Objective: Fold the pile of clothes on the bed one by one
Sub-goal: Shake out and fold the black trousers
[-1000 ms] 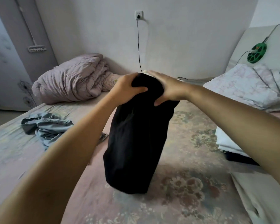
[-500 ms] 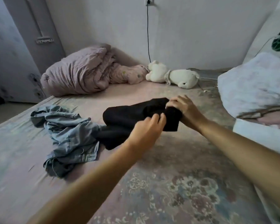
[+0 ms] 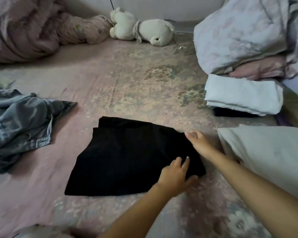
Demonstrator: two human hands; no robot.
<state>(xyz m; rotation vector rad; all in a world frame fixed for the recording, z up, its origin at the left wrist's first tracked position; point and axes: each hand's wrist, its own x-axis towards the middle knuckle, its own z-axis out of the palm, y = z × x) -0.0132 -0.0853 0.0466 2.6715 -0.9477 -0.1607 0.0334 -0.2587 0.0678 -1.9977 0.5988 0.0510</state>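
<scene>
A black garment [image 3: 132, 158] lies folded flat on the pink flowered bed sheet [image 3: 127, 79], near the middle. My left hand [image 3: 175, 174] rests on its near right edge, fingers spread on the cloth and thumb beside the edge. At the garment's far right corner sits my right hand [image 3: 198, 143], fingers loosely curled; whether it pinches the cloth is unclear. A crumpled blue denim garment [image 3: 19, 124] lies at the left. Folded white cloth [image 3: 243, 95] sits on a dark folded piece [image 3: 230, 113] at the right.
A pale pillow [image 3: 268, 158] lies just right of my right arm. Behind the folded stack is a bundled light quilt [image 3: 239, 35]. A pink quilt [image 3: 24, 30] and a white plush toy [image 3: 141, 30] lie at the far side by the wall.
The black garment, held up in both hands a second ago, has been lowered and now lies flat on the bed. My view has tilted down toward the sheet.
</scene>
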